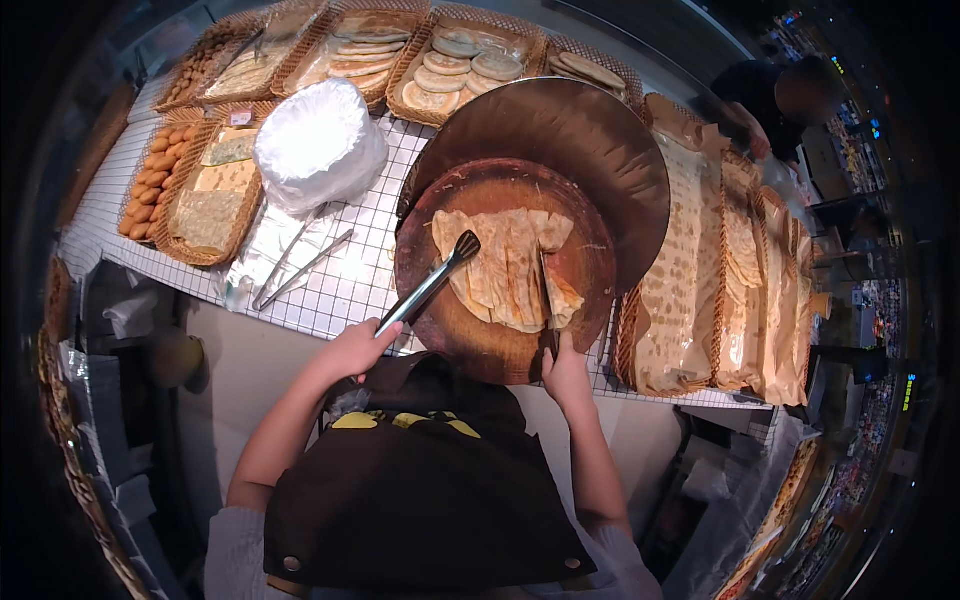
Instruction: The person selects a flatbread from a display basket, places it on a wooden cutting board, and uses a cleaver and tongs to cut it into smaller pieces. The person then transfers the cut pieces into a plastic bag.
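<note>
A folded, golden-brown flatbread (500,270) lies on a round wooden chopping board (480,355). My left hand (362,350) is closed round the handle of metal tongs (425,295), whose tips touch or hover just over the bread's upper left part. In my right hand (568,376) is a knife (547,290), its blade upright at the right side of the bread. A narrower strip of bread (565,295) with an orange-tinted edge lies right of the blade. Whether the blade has gone fully through is hidden.
A dark curved guard (610,170) rises behind the board. Left of it stand a white plastic-bag bundle (315,140) and a second pair of tongs (300,270). Baskets hold eggs (160,180), round flatbreads (445,75) and long flatbreads (680,270). Another person (775,100) stands far right.
</note>
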Motion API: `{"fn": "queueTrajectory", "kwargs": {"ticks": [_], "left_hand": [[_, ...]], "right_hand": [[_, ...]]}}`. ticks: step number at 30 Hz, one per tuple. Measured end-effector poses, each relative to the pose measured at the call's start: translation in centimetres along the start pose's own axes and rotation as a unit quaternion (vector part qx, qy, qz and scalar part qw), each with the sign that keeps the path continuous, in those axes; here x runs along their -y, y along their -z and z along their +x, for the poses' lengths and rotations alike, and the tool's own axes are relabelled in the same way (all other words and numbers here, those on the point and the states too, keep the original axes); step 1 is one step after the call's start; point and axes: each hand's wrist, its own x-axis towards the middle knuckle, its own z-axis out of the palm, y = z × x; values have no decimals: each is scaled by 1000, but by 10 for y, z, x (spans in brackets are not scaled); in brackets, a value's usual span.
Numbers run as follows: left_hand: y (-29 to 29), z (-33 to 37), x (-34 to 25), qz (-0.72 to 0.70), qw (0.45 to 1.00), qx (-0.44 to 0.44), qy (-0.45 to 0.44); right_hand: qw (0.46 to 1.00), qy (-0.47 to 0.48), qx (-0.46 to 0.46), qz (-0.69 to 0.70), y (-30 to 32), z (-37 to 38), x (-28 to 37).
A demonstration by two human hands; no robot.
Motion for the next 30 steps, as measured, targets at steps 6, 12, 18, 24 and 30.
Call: {"fn": "queueTrajectory", "kwargs": {"ticks": [6,12,18,24,30], "left_hand": [[-24,12,-32,45,998,-34,-13],[-37,9,-39,159,983,-91,-2],[-55,13,-74,346,925,-158,-16],[-74,43,-119,560,784,-239,-121],[-98,46,-105,631,739,-203,-119]], "right_hand": [[990,25,17,136,3,-13,-2],[931,-113,81,337,39,-25,-62],[966,-50,102,234,-13,-43,-44],[759,-117,231,597,-52,-35,37],[537,-163,285,777,-59,-28,31]]}}
